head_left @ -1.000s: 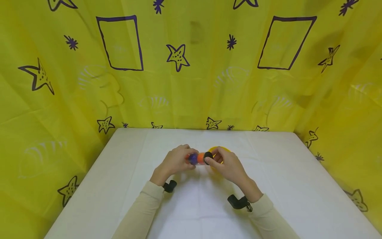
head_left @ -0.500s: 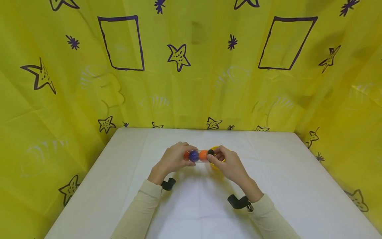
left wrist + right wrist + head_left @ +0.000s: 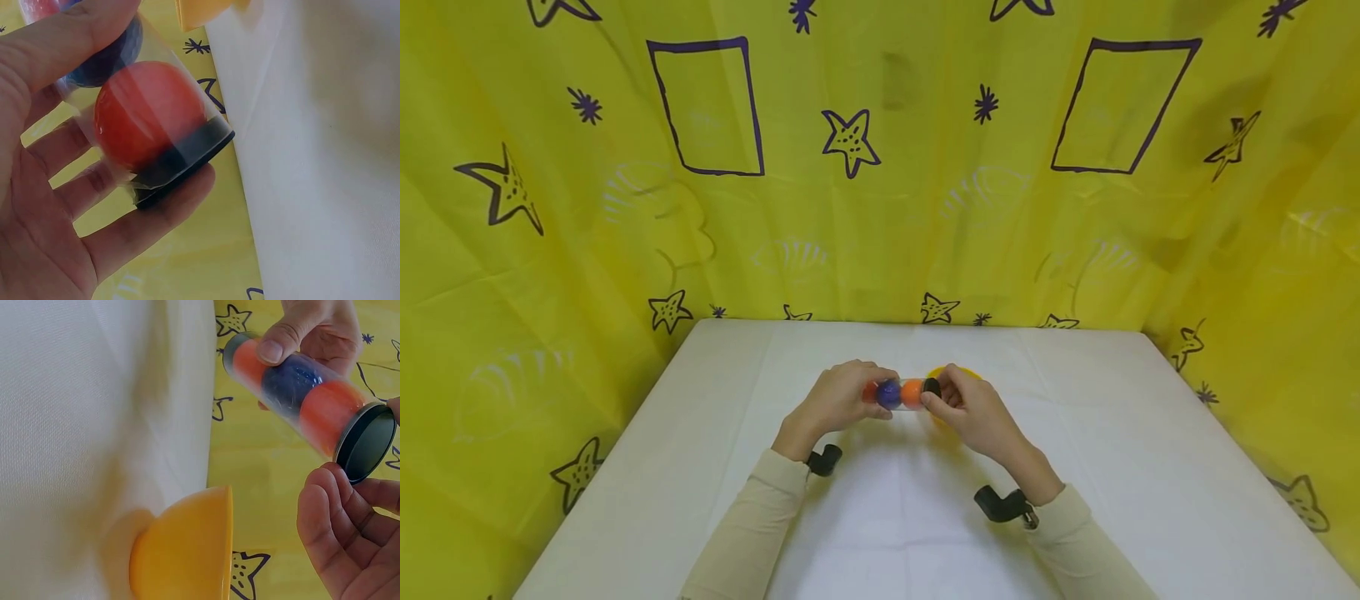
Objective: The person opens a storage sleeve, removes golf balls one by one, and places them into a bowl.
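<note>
From afar I see the tube [image 3: 901, 395] between left hand [image 3: 838, 397] and right hand [image 3: 979, 415], balls [image 3: 889, 395] aligned inside; the bowl [image 3: 184, 547] on the table [image 3: 910, 500], behind the right hand.

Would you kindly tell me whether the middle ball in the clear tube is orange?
No, the middle ball looks dark blue in the right wrist view.

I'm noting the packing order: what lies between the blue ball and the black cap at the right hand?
One orange ball, inside the tube. The right wrist view shows it between the blue ball and black cap.
</note>
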A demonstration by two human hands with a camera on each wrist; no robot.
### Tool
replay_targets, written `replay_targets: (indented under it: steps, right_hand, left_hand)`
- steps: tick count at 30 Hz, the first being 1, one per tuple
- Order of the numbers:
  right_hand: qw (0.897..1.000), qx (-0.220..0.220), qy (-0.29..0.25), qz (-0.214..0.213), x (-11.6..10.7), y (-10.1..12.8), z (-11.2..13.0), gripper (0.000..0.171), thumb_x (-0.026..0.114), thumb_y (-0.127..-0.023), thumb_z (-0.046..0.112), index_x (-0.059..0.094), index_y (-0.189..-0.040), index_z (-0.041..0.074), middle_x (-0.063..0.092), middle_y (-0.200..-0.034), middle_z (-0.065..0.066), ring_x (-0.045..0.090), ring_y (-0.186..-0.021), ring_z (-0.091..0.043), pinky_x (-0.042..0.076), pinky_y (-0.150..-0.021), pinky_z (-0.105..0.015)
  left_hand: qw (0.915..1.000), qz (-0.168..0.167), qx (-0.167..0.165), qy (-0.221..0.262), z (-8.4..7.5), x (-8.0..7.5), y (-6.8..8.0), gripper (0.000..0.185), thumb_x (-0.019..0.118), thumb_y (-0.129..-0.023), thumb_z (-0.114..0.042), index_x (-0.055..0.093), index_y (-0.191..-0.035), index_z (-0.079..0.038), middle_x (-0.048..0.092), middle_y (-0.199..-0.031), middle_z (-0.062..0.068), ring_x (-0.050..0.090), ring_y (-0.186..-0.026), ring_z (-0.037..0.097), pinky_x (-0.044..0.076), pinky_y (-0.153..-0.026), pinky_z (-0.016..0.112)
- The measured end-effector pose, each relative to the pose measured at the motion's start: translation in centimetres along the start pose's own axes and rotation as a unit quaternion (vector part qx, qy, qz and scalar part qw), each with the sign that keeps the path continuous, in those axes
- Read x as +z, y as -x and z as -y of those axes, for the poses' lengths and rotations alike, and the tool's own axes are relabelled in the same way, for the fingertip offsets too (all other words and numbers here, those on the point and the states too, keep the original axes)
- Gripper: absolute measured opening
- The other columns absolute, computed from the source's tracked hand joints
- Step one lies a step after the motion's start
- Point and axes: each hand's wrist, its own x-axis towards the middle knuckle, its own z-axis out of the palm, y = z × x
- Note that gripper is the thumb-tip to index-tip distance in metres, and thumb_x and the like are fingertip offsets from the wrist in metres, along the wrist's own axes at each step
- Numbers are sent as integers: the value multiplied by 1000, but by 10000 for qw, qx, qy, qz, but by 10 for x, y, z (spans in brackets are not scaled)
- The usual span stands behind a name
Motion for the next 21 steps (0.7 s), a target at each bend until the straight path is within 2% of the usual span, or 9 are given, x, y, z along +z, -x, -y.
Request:
replay_targets:
  steps: [5,10,17,21]
  right_hand:
    - [9999,-151,61,16,0,0,0,23,69,-99,32,62,-105,10,63,-86,-1,58,-77,-12,50,-70,-24]
    - [9986,-533,44,24,2,0,-3,20,72,-96,25,62,-105,9,61,-85,1,57,-76,-11,51,-70,-23]
    - [9958,-906,-120,64,2,-2,-4,19,75,-90,14,64,-106,8,63,-86,2,59,-76,-9,57,-72,-31]
    - [9940,-1095,45,-22,3,-1,-4,23,77,-85,12,64,-104,10,65,-88,2,63,-77,-13,59,-71,-30]
  left_hand:
    - [10000,61,-48,-15,1,0,0,52,89,-79,-27,71,-126,-15,75,-114,3,69,-103,27,54,-90,48]
    - [9999,150,-71,-39,3,1,0,50,90,-78,-27,72,-124,-16,75,-113,3,69,-101,26,55,-88,47]
    - [9993,341,-121,-27,6,-1,1,49,90,-78,-26,73,-122,-17,76,-113,0,67,-100,20,54,-91,43]
    - [9988,460,-123,55,10,-2,2,49,90,-78,-26,73,-123,-17,75,-112,0,66,-98,19,54,-90,42]
